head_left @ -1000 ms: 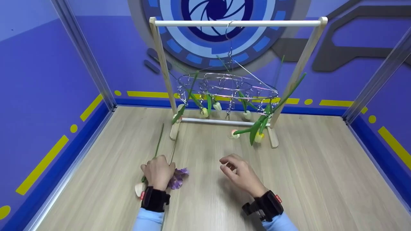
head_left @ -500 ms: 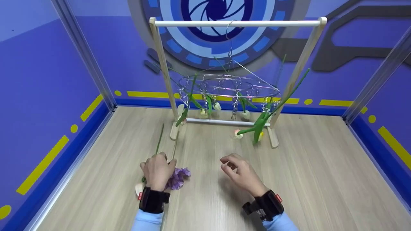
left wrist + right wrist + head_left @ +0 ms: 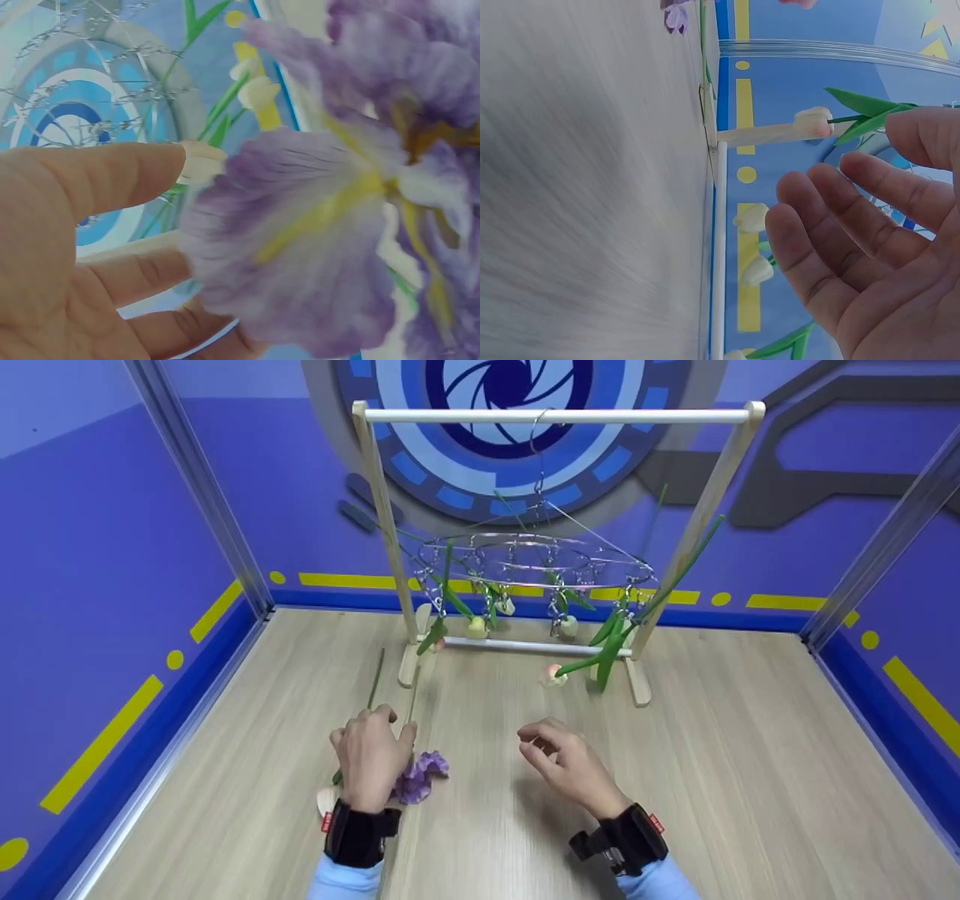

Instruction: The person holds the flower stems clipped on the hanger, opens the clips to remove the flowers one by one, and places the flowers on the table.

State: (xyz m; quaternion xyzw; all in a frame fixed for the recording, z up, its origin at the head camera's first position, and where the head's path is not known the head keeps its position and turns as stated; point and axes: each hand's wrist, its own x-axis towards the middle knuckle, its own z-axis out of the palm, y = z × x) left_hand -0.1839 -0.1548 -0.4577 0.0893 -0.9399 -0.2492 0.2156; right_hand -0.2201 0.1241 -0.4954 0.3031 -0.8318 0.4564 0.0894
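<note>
On the left of the table, the left hand point(image 3: 369, 757) is over two flower stems, its thumb and fingers spread apart. The purple flower point(image 3: 421, 777) lies beside its thumb; in the left wrist view its petals point(image 3: 300, 232) cover part of the fingers. A pale tulip head point(image 3: 326, 802) lies by the wrist strap, its green stem point(image 3: 377, 675) reaching past the fingers. Whether the fingertips touch a stem I cannot tell. The right hand point(image 3: 574, 769) hovers above the table with relaxed, bent fingers and holds nothing; the right wrist view shows its palm point(image 3: 900, 300) bare.
Behind the hands stands a wooden frame point(image 3: 555, 416) with a round metal clip hanger point(image 3: 525, 585). Several tulips hang from it head down, among them a pink-white one point(image 3: 555, 675) low at the right. Blue printed walls point(image 3: 97, 547) surround the table point(image 3: 750, 780).
The left hand has shifted slightly forward and its thumb and fingers have spread. The hanger has turned a little, moving its tulips. The right hand has hardly moved.
</note>
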